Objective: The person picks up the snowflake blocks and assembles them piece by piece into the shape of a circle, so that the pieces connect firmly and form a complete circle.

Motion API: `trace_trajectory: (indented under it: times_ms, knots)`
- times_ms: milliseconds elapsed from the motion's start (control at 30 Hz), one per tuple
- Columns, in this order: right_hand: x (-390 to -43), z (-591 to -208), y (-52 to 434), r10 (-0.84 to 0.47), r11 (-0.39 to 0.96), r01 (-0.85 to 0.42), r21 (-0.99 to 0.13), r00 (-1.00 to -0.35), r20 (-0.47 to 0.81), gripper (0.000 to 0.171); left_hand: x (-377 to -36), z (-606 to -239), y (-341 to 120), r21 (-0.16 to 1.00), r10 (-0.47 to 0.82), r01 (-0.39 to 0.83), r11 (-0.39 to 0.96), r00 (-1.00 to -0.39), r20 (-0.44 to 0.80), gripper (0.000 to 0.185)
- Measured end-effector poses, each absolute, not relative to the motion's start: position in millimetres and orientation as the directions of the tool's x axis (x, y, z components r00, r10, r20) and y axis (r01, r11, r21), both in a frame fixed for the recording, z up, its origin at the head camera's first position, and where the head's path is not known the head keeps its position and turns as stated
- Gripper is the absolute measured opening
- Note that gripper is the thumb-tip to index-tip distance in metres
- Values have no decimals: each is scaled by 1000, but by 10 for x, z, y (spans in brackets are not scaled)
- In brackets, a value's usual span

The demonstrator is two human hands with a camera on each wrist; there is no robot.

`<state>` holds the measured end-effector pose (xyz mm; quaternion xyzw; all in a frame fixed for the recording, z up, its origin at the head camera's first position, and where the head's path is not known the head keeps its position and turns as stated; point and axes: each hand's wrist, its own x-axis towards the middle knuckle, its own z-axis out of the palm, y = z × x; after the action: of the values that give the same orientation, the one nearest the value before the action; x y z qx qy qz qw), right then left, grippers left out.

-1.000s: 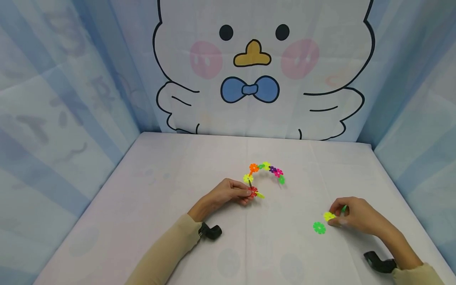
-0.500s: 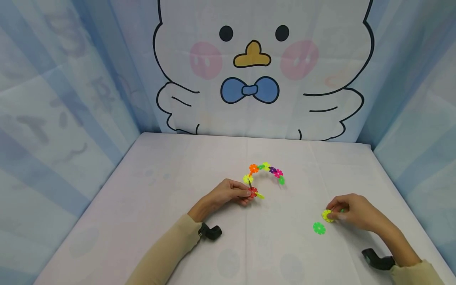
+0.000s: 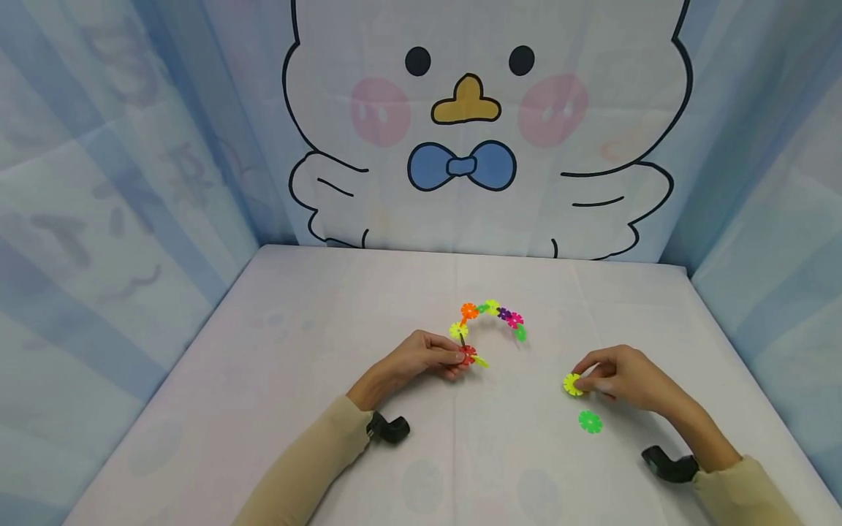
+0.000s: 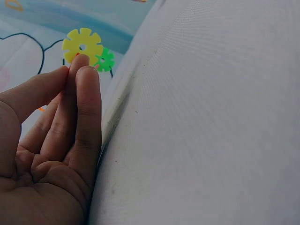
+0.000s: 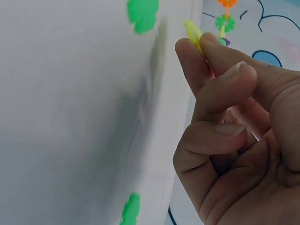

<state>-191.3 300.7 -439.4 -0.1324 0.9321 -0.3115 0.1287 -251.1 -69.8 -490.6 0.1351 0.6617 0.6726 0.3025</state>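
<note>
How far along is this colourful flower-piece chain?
Done: an arched chain of about eight joined discs stands on the table. In hand: the left hand pinches the chain's red end disc, and the right hand pinches a loose yellow disc, apart from the chain. Left: joining that one, and probably the green disc lying flat nearby.
</note>
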Motion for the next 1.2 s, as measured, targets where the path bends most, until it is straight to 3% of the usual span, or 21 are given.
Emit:
trace_trajectory:
  times_ms: [633,1200]
  knots:
    - [-2133,-4430,2435,-421,596,-112,-796,-887,-190,24,-2505,-4906,-693,974,592,-220,45,-780,-204,28]
    - [-2195,-4488,2074,-455,532,-90,-842,-869,-195,26,-2512,-4920,-680,977,592,-211,29,-784,-187,27]
